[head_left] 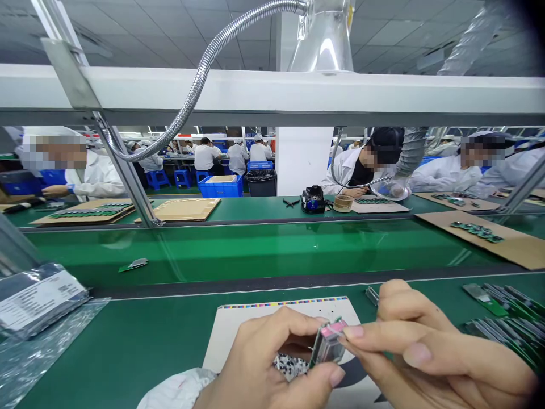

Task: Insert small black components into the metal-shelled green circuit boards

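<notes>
My left hand (276, 363) grips a small electronic module (330, 346) between thumb and fingers, above a printed white sheet. The module has a green circuit board edge, a silvery metal body and a pink patch at its top. My right hand (421, 352) is closed in a pinch at the module's pink upper corner. A thin pale strip seems to lie at those fingertips, too small to name. Under my hands, the white sheet (221, 329) shows a colored bar along its far edge and dark print. A small metal piece (372, 295) lies beside my right fingers.
Stacked circuit boards (506, 329) lie at right. A silver bag (38, 301) rests at left. One board (134, 264) sits on the green conveyor belt (255, 253). Co-workers (366, 162) sit beyond it. A white beam (255, 94) and flexible metal hose (200, 79) cross overhead.
</notes>
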The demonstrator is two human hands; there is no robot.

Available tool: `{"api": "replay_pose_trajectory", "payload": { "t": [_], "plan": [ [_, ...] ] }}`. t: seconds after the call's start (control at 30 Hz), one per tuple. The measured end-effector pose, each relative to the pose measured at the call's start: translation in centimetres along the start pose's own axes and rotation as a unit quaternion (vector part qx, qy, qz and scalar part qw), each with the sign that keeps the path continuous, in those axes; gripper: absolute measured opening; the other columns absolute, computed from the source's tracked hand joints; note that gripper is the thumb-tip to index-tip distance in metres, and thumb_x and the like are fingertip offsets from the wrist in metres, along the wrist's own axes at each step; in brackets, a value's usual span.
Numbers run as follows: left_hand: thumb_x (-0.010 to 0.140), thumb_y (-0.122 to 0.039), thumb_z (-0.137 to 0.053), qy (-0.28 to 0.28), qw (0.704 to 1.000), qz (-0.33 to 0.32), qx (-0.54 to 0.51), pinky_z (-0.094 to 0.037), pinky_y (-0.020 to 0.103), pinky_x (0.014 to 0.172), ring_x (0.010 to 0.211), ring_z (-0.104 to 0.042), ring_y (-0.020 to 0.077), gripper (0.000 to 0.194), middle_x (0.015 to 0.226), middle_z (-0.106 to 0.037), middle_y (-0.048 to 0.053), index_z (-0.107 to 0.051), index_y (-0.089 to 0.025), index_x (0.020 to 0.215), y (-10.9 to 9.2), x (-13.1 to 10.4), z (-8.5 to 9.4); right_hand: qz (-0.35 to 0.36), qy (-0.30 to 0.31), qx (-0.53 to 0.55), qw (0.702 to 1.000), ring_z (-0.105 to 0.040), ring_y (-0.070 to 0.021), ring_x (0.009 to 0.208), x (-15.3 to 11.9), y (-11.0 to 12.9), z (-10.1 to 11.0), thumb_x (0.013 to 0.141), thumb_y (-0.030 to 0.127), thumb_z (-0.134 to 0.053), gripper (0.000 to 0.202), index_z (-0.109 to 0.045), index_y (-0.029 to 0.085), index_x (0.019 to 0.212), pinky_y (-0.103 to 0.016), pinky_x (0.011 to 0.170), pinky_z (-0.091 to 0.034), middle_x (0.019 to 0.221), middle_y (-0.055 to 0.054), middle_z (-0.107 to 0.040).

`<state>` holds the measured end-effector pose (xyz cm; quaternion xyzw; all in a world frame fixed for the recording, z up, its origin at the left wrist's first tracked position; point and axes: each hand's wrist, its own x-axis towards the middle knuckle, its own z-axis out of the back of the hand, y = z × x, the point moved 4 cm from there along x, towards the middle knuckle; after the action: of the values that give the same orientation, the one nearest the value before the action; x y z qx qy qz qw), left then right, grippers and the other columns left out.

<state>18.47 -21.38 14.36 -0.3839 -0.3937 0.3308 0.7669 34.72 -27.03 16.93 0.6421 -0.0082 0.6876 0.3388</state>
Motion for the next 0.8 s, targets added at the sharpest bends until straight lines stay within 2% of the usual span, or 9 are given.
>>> {"api": "replay_pose_trajectory", "payload": {
  "t": [0.1, 0.2, 0.33, 0.43, 0.5, 0.63, 0.8],
  "plan": [
    [0.069, -0.033, -0.074, 0.001, 1.000, -0.008, 0.006, -0.056, 0.028, 0.067, 0.077, -0.066, 0.0216, 0.023, 0.080, -0.071, 0.003, -0.070, -0.033, 0.091, -0.1, 0.1, 0.1, -0.004, 0.028, -0.037, 0.999, -0.056, -0.0175, 0.060, -0.1, -0.2, 0.1, 0.091, 0.018, -0.069, 0.019, -0.052, 0.024, 0.084, -0.029, 0.054, -0.047, 0.075, 0.001, -0.066],
    [0.072, -0.032, -0.072, 0.015, 1.000, -0.009, -0.005, -0.056, 0.026, 0.068, 0.073, -0.066, 0.0187, 0.022, 0.082, -0.071, 0.001, -0.068, -0.033, 0.094, -0.2, 0.2, 0.0, -0.008, 0.028, -0.068, 0.997, -0.056, -0.0184, 0.057, 0.0, -0.2, 0.5, 0.084, 0.031, -0.078, 0.023, -0.056, 0.025, 0.081, -0.029, 0.053, -0.049, 0.072, 0.001, -0.065],
    [0.073, -0.032, -0.071, 0.030, 1.000, -0.004, -0.004, -0.056, 0.025, 0.068, 0.074, -0.067, 0.0188, 0.022, 0.083, -0.071, 0.002, -0.068, -0.032, 0.095, -0.1, 0.2, -0.1, 0.001, 0.030, -0.081, 0.996, -0.056, -0.0183, 0.057, -0.1, 0.0, 0.7, 0.083, 0.034, -0.079, 0.022, -0.058, 0.025, 0.081, -0.029, 0.051, -0.049, 0.072, 0.000, -0.065],
    [0.072, -0.032, -0.072, 0.026, 1.000, 0.001, 0.004, -0.056, 0.025, 0.067, 0.076, -0.067, 0.0195, 0.022, 0.083, -0.071, 0.002, -0.068, -0.032, 0.094, 0.1, 0.2, -0.1, 0.014, 0.027, -0.093, 0.995, -0.055, -0.0179, 0.056, -0.2, 0.1, 0.4, 0.085, 0.030, -0.076, 0.018, -0.059, 0.026, 0.085, -0.028, 0.050, -0.047, 0.073, 0.000, -0.065],
    [0.072, -0.032, -0.071, 0.028, 1.000, 0.003, -0.001, -0.057, 0.025, 0.067, 0.075, -0.067, 0.0191, 0.021, 0.083, -0.071, 0.002, -0.068, -0.032, 0.093, 0.1, 0.2, -0.1, 0.033, 0.022, -0.101, 0.994, -0.054, -0.0173, 0.055, -0.2, 0.3, 0.1, 0.088, 0.022, -0.071, 0.013, -0.059, 0.026, 0.091, -0.029, 0.051, -0.046, 0.074, 0.001, -0.065],
    [0.071, -0.028, -0.072, 0.021, 1.000, -0.013, -0.005, -0.057, 0.023, 0.066, 0.073, -0.068, 0.0183, 0.021, 0.083, -0.071, 0.002, -0.068, -0.029, 0.092, -0.1, 0.3, 0.0, 0.077, 0.023, -0.117, 0.990, -0.050, -0.0147, 0.052, -0.3, 0.6, -0.4, 0.084, 0.000, -0.057, 0.035, -0.056, 0.025, 0.108, -0.031, 0.054, -0.042, 0.076, 0.001, -0.065],
    [0.070, -0.015, -0.070, 0.021, 0.998, -0.049, -0.018, -0.056, 0.018, 0.065, 0.070, -0.068, 0.0137, 0.024, 0.080, -0.071, -0.002, -0.066, -0.025, 0.091, -1.0, 0.5, 0.1, 0.144, 0.037, -0.112, 0.982, -0.050, -0.0151, 0.050, 0.1, 0.6, -0.1, 0.079, -0.003, -0.061, 0.045, -0.055, 0.021, 0.117, -0.031, 0.048, -0.041, 0.078, 0.000, -0.067]
  ]
}}
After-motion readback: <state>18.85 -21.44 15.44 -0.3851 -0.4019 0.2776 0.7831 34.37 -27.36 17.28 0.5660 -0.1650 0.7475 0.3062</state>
